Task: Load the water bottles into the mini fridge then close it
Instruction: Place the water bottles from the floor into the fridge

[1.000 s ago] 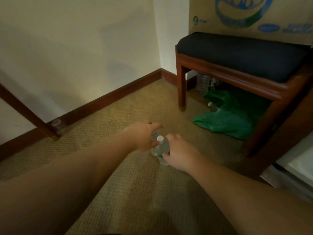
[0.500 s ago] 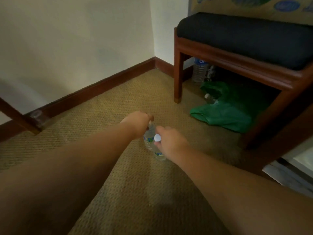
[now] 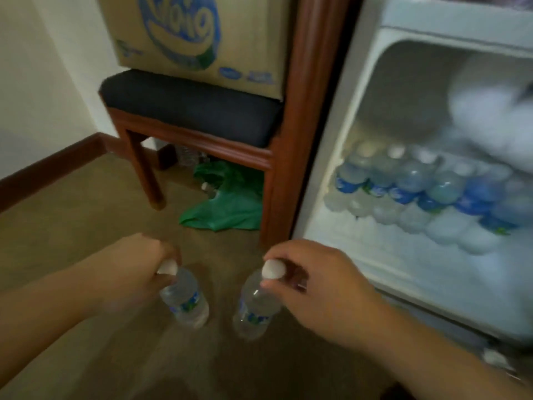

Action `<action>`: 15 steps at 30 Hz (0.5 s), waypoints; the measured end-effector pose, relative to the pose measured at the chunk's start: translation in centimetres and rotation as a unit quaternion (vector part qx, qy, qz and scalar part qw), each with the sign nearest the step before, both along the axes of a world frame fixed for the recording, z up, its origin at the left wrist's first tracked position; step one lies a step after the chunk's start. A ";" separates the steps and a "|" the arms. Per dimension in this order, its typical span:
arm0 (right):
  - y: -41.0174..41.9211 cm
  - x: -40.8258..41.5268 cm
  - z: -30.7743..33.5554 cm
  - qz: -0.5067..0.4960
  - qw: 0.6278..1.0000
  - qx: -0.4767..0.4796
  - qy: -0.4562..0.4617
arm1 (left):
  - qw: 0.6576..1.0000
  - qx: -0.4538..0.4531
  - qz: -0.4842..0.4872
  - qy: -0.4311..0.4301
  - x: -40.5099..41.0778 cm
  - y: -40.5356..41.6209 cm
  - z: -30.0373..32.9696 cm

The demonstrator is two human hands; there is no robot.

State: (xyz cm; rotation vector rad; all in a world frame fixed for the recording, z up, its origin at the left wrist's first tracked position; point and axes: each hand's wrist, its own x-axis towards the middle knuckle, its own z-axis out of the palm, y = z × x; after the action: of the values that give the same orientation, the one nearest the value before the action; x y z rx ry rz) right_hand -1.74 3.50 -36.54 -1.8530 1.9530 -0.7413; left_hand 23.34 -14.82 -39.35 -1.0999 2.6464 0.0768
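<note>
My left hand (image 3: 135, 269) grips one small clear water bottle (image 3: 186, 301) by its white-capped neck, lifted above the carpet. My right hand (image 3: 320, 284) holds a second small water bottle (image 3: 255, 307) the same way, a little to the right. The open mini fridge (image 3: 375, 116) fills the right side, its white interior showing a row of several blue-labelled water bottles (image 3: 403, 189) lying stacked on the lower shelf. The fridge door is out of view.
A wooden stool (image 3: 190, 111) with a dark cushion stands left of the fridge, carrying a cardboard box (image 3: 199, 39). Under it lie a green bag (image 3: 227, 203) and another bottle (image 3: 187, 157). A wooden cabinet post (image 3: 305, 111) separates stool and fridge. Carpet covers the floor.
Both hands have lifted the two bottles off the carpet and drawn them apart. The view has swung right and up, bringing the open fridge into sight.
</note>
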 end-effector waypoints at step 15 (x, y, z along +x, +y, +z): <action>10.7 -19.9 3.4 -0.434 0.883 -0.176 0.024 | 0.930 -0.030 -0.190 0.313 -22.8 10.5 11.8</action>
State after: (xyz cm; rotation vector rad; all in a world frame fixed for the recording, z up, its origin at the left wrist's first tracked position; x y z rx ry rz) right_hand -21.60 14.23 -33.17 -1.0515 2.8393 -1.3762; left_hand 0.59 -4.30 -27.51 -0.6193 3.4038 0.3188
